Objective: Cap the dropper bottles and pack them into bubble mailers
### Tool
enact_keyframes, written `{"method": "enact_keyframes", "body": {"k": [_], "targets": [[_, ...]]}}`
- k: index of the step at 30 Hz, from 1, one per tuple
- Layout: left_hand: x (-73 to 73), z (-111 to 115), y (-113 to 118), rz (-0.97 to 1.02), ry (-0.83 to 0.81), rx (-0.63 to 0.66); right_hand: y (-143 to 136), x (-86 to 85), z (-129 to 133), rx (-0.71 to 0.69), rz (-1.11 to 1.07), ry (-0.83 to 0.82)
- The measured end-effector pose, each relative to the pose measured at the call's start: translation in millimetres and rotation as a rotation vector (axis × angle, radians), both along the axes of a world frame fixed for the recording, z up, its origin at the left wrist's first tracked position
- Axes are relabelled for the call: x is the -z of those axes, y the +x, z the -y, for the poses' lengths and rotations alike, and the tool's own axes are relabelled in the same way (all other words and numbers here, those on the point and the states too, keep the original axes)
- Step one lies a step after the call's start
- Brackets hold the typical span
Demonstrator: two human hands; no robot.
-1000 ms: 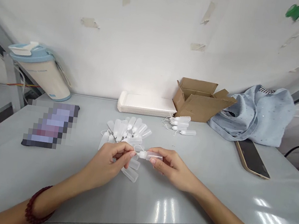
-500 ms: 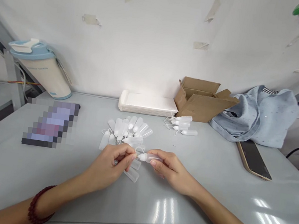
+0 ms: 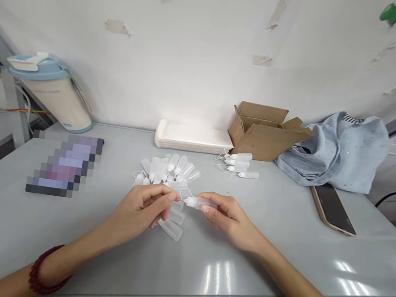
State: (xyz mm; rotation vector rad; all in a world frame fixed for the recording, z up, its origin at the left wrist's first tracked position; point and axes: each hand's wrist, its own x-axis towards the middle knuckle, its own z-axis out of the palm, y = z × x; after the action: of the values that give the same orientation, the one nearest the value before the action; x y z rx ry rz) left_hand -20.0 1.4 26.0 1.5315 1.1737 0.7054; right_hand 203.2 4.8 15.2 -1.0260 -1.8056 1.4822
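Observation:
A small translucent plastic dropper bottle (image 3: 199,203) lies sideways in the air, its white tip pointing left and a thin strap looping off its neck. My right hand (image 3: 230,219) grips its body between thumb and fingers. Close to that tip, my left hand (image 3: 149,205) has thumb and forefinger pinched together; whatever they may hold is too small to make out. Under and beyond my left hand lies a loose pile of similar bottles (image 3: 156,168), partly hidden by the fingers. One bottle (image 3: 172,230) lies nearest me, just right of my left hand.
Several bottles (image 3: 242,165) lie in a row before an open cardboard box (image 3: 268,141). Beside the box is a stack of white flat packs (image 3: 194,138). A tumbler (image 3: 58,97) and a blurred phone (image 3: 66,164) are left; a blue bag (image 3: 351,155) and another phone (image 3: 333,209) are right.
My left fingertips have shifted slightly left and up, a little away from the bottle's tip. The right hand still holds the bottle, slightly higher. The whole view has drifted a little.

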Motion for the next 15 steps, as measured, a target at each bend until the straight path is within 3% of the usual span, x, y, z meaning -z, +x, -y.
{"method": "enact_keyframes", "body": {"k": [9, 15], "targets": [[3.1, 3.6, 1.7, -0.133, 0.099, 0.058, -2.6, 3.8, 1.7, -0.030, 0.039, 0.051], [0.2, 1.3, 2.4, -0.151, 0.053, 0.104, -4.2, 7.4, 1.1, -0.066, 0.084, 0.066]]}}
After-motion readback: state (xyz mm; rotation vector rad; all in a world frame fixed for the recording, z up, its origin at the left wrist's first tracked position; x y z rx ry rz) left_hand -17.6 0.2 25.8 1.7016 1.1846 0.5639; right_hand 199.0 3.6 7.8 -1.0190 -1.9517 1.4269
